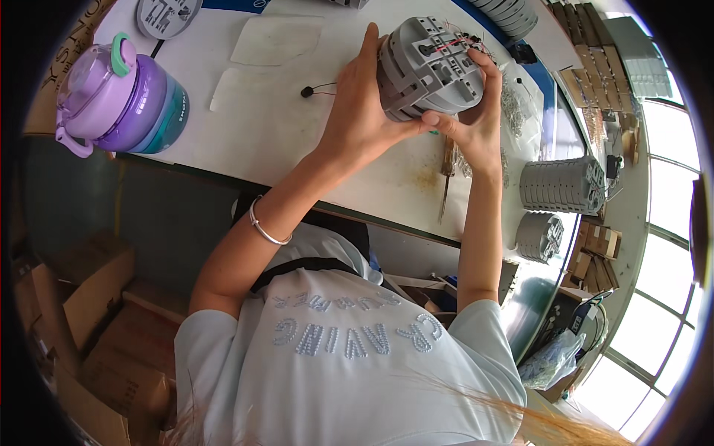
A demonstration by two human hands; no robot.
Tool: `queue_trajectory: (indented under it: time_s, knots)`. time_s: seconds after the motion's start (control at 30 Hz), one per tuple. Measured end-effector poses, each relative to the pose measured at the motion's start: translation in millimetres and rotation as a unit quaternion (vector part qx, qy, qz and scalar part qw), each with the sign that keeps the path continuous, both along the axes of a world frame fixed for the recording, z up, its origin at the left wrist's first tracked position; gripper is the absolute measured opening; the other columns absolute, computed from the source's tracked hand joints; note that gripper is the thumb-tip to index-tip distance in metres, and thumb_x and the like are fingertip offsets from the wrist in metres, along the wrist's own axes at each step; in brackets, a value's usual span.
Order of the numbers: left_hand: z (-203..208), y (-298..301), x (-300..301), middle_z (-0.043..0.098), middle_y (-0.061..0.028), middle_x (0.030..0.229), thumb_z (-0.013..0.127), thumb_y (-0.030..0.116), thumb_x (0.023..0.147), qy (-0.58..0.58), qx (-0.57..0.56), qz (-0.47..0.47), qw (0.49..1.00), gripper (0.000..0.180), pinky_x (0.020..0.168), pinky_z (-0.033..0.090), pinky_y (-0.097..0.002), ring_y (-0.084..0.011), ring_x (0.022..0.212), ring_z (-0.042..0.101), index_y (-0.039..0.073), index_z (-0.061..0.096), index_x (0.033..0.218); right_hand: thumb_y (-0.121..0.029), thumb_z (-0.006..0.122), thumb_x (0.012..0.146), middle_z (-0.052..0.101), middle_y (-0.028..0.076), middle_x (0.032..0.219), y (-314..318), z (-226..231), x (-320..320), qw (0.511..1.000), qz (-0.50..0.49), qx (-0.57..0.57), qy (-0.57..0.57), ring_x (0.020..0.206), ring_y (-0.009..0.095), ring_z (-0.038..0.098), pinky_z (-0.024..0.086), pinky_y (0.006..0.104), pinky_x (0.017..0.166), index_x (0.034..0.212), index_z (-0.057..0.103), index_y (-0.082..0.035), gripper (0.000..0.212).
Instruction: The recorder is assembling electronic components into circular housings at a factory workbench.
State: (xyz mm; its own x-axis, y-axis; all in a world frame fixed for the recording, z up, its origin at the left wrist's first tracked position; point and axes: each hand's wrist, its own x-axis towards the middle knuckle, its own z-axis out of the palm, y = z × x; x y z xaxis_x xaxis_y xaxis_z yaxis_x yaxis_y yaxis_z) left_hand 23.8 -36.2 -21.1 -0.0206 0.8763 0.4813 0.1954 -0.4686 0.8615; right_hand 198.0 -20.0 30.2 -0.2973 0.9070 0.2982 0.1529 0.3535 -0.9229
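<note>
Between my two hands, above the white table, is a stack of round grey plastic housings with slots and cut-outs in the top face. Thin red and black wires lie across that face. My left hand grips the stack from its left and lower side, thumb up along the edge. On the other side my right hand closes round it, fingers at the far rim and thumb at the near one. A small round black part with thin wires lies left of my left hand. Below the stack rests a thin tool with a brown handle.
A purple bottle stands at the table's left edge, near a round grey housing. Pale sheets lie beyond. At right are stacked grey housings, a shorter stack and a clear bag of small parts.
</note>
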Motion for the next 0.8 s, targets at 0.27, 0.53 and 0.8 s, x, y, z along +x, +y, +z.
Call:
queue_trajectory:
  time_s: [0.27, 0.53, 0.8]
  knots:
    - [-2.9, 1.1, -1.4, 0.053, -0.0259, 0.132, 0.093, 0.028, 0.059, 0.016, 0.011, 0.022, 1.0, 0.115, 0.107, 0.037, -0.0498, -0.0414, 0.123, 0.052, -0.011, 0.028, 0.146, -0.003, 0.092, 0.06, 0.047, 0.016, 0.13, -2.3, -3.0, -4.5, 1.0, -0.023, 0.016, 0.007, 0.121, 0.026, 0.053, 0.048, 0.0406, 0.102, 0.14, 0.029, -0.004, 0.103]
    - [-2.3, 2.6, -1.0, 0.054, -0.0218, 0.13, 0.094, 0.028, 0.058, 0.023, 0.054, 0.029, 0.998, 0.12, 0.106, 0.04, -0.0495, -0.039, 0.121, 0.052, 0.001, 0.025, 0.152, -0.015, 0.094, 0.064, 0.05, 0.015, 0.13, 0.6, 0.4, 9.9, 0.994, -0.005, 0.017, -0.104, 0.122, 0.025, 0.052, 0.044, 0.039, 0.105, 0.142, 0.029, -0.004, 0.102]
    - [0.8, -0.7, -1.4, 0.054, -0.0229, 0.13, 0.094, 0.028, 0.059, -0.031, 0.024, 0.002, 0.999, 0.118, 0.104, 0.042, -0.0489, -0.0396, 0.122, 0.052, -0.002, 0.025, 0.151, -0.02, 0.095, 0.063, 0.052, 0.014, 0.13, 2.6, -2.8, 7.8, 0.999, 0.002, 0.041, -0.03, 0.121, 0.023, 0.052, 0.043, 0.0373, 0.105, 0.14, 0.034, -0.001, 0.099]
